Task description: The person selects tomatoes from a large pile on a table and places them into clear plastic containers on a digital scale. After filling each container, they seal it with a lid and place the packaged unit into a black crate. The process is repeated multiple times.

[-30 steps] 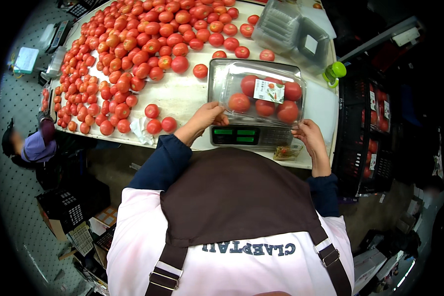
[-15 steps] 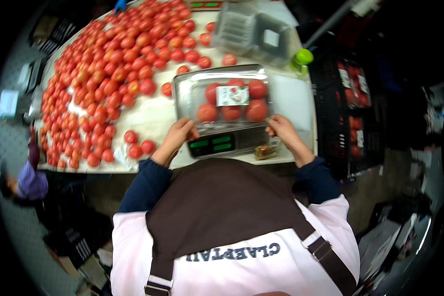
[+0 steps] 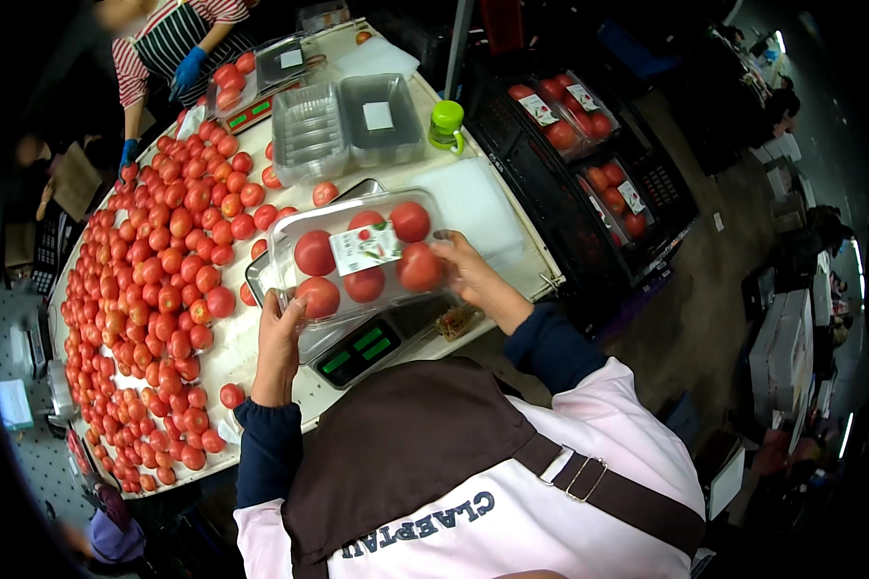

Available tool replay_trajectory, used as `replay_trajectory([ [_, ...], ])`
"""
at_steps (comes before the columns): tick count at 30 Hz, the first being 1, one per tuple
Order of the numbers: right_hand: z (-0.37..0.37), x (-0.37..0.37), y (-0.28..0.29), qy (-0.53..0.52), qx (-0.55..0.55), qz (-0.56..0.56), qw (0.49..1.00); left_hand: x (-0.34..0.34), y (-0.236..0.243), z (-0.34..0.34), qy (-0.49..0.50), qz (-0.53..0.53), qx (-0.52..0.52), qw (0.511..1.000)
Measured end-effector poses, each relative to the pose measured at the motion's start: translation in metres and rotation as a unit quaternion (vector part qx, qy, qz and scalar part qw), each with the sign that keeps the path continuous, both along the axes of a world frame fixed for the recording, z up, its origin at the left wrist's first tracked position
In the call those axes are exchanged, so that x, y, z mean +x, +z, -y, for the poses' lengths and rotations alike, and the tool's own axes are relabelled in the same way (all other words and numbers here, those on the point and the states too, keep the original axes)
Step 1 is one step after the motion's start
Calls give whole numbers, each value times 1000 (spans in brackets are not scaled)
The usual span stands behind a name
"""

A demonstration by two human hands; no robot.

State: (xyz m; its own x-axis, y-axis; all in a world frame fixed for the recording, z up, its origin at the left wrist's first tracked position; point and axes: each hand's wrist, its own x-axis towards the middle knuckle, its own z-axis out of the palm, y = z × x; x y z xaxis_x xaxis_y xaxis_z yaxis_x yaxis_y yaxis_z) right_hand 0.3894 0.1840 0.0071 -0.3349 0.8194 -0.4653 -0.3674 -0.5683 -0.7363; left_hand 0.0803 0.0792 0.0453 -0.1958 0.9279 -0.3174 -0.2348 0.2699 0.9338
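Observation:
A clear clamshell pack (image 3: 365,249) of several red tomatoes, with a printed white label, is held between my hands above a steel scale. My left hand (image 3: 281,333) grips its lower left corner and my right hand (image 3: 468,270) grips its right side. Beneath them the scale's panel (image 3: 357,349) shows green displays; much of its platform is hidden by the pack. A white pad (image 3: 473,203) lies beside the scale, and a small brownish packet (image 3: 451,324) sits at the table's front edge.
Many loose tomatoes (image 3: 154,270) cover the table's left. Empty clear trays (image 3: 309,130) and a green mug (image 3: 446,125) stand beyond the scale. Black crates (image 3: 647,236) with packed tomatoes are at right. A co-worker's blue-gloved hand (image 3: 189,69) is beside another scale (image 3: 246,118) at top left.
The view has swung round, bringing the co-worker into sight at top left. The pack has been lifted from the scale, and my right hand has moved up along its side.

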Motion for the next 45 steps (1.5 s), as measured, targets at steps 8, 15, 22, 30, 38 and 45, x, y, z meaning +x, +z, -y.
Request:
replay_trajectory([
  [8,11,123,39,-248,-56,-214,943,72,76,-31,-116,125,151,974],
  [15,-27,287,49,-433,68,-40,898,28,30,8,-24,97,45,994],
  [22,-80,428,-15,-496,33,103,862,-21,-5,65,90,141,1,986],
  [30,-161,361,10,-334,213,777,489,-22,-4,98,151,112,-11,982],
  [38,-197,-22,-2,158,518,393,743,-8,10,104,197,104,-35,974],
  [45,-256,-149,-75,173,646,516,535,-17,13,171,330,74,-57,939],
])
